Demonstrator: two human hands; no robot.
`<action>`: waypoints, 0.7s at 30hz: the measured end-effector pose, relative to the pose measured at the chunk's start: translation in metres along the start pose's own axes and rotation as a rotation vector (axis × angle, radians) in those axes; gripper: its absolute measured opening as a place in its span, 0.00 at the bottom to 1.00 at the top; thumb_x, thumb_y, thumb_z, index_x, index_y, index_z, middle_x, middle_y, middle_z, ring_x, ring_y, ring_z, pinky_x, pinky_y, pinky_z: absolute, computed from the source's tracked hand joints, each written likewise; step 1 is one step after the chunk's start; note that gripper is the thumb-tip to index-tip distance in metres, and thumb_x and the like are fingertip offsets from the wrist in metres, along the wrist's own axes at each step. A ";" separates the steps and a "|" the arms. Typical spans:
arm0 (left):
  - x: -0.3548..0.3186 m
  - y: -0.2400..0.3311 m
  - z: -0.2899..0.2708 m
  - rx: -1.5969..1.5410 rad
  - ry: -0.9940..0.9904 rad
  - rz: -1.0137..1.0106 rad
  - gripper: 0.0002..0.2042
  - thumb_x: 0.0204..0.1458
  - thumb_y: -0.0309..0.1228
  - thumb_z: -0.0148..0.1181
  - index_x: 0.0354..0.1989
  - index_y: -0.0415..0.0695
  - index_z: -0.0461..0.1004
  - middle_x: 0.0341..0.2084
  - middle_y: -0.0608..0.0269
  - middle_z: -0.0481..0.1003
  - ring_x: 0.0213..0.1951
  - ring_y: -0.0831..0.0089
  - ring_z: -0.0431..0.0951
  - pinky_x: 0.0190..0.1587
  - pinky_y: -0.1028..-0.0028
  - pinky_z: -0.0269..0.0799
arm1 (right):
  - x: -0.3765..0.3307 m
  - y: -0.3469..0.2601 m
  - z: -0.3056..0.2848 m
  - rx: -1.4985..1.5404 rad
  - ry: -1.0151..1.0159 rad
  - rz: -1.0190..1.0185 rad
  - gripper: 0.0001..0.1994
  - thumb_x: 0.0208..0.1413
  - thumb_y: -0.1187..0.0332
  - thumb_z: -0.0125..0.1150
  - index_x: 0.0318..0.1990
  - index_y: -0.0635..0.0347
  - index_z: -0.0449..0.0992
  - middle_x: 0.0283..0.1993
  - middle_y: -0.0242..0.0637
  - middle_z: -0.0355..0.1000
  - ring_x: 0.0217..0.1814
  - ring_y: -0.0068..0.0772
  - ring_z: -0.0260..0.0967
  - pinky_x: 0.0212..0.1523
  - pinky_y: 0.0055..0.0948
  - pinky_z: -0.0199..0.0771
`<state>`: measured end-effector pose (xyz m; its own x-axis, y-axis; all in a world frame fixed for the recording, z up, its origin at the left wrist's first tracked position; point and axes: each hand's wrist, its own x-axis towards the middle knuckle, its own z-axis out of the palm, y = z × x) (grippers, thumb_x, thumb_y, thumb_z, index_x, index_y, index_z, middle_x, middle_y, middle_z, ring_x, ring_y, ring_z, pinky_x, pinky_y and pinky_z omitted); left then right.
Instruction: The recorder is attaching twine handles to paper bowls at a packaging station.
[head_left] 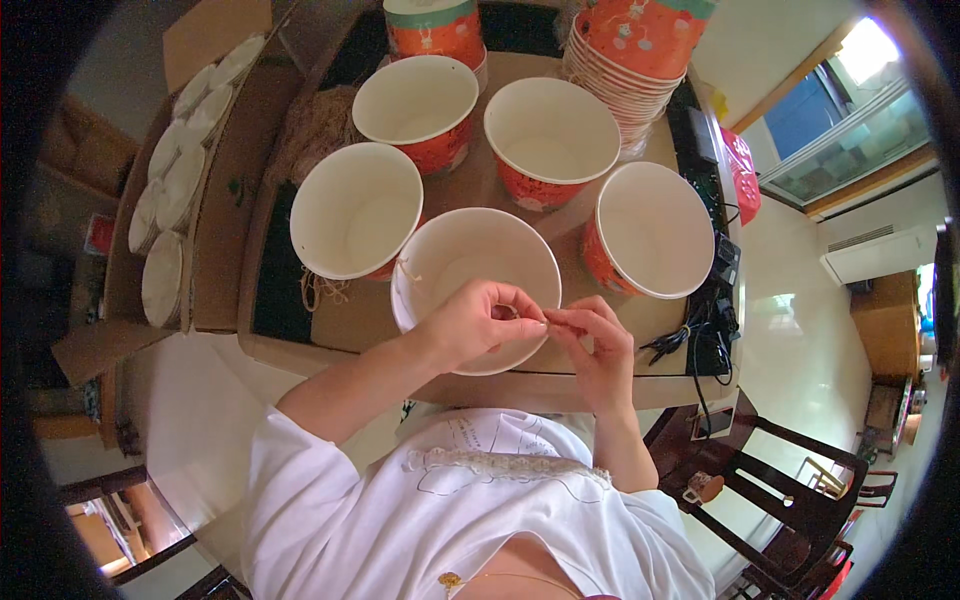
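Left hand (480, 325) and right hand (597, 340) meet above the nearest paper bucket (470, 250), by the table's (300, 360) near edge. Thumbs and forefingers pinched; anything between, too small to tell. Seemingly fine fingertip work; next move calls for steady pinching.

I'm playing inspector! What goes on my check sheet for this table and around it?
Surface: brown table, largely covered by buckets.
Things: five open paper buckets; two stacks behind.
Clutter: straw-coloured strands at the table's left.
Grip: left hand and right hand, fingertips together over front bucket; anything pinched too small to tell.
Cables: black bundle at the table's right.
Surroundings: carton of white round pieces, left; dark chair, lower right.
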<state>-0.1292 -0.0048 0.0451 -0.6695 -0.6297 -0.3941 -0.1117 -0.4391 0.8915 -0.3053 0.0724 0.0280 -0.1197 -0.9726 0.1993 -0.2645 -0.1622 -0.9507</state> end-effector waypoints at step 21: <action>-0.003 0.008 0.005 0.482 0.188 0.289 0.06 0.52 0.28 0.59 0.33 0.38 0.78 0.24 0.67 0.78 0.23 0.84 0.71 0.27 0.81 0.68 | 0.005 0.003 0.006 0.004 0.080 -0.017 0.06 0.45 0.82 0.63 0.31 0.64 0.76 0.32 0.35 0.70 0.33 0.24 0.69 0.35 0.21 0.70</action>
<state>-0.1320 -0.0033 0.0546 -0.5859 -0.8025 -0.1133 -0.2946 0.0806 0.9522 -0.3007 0.0659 0.0246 -0.1911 -0.9535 0.2332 -0.2631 -0.1791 -0.9480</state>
